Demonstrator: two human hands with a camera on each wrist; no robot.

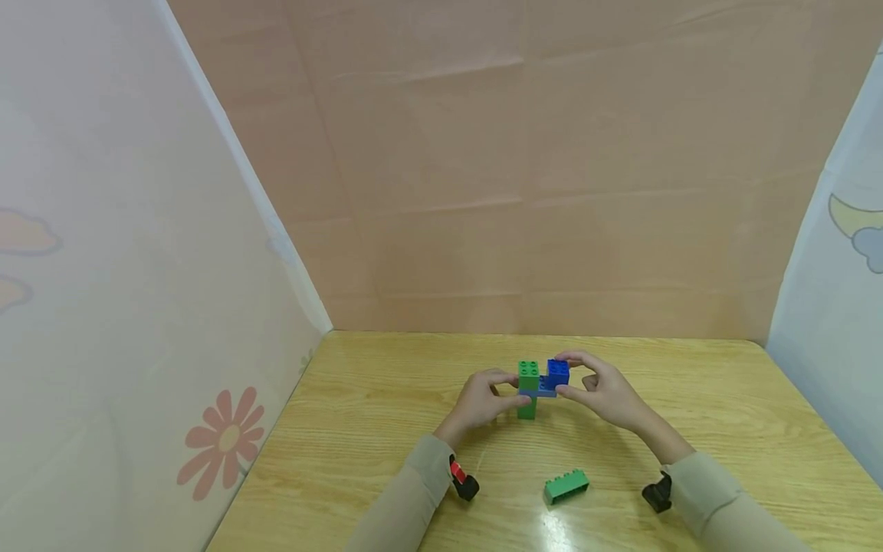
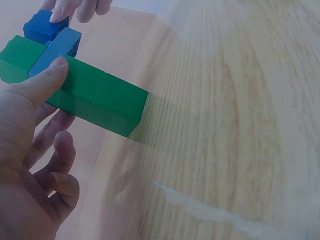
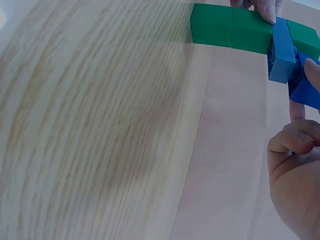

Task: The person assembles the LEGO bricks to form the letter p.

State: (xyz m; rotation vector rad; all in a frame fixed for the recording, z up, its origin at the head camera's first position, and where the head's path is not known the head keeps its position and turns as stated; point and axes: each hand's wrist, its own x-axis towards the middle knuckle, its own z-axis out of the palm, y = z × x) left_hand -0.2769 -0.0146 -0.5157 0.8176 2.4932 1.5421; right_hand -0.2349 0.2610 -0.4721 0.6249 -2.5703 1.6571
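A small toy building-brick tower stands upright on the table, its lower green bricks (image 2: pixel 117 105) under a light blue brick (image 3: pixel 283 52) that juts out to the right. Another green brick (image 1: pixel 528 374) sits on top of that light blue one. My left hand (image 1: pixel 480 398) grips the tower from the left, its thumb at the joint between light blue and green. Between thumb and fingers, my right hand (image 1: pixel 610 391) pinches a dark blue brick (image 1: pixel 558 372). That brick is right at the studs of the jutting end, slightly tilted in the right wrist view.
A loose green brick (image 1: pixel 566 487) lies on its side on the wooden table (image 1: pixel 372 399), nearer to me, between the forearms. A brown backdrop (image 1: pixel 524 192) rises behind the table, with pale printed sheets (image 1: pixel 138 268) at the sides.
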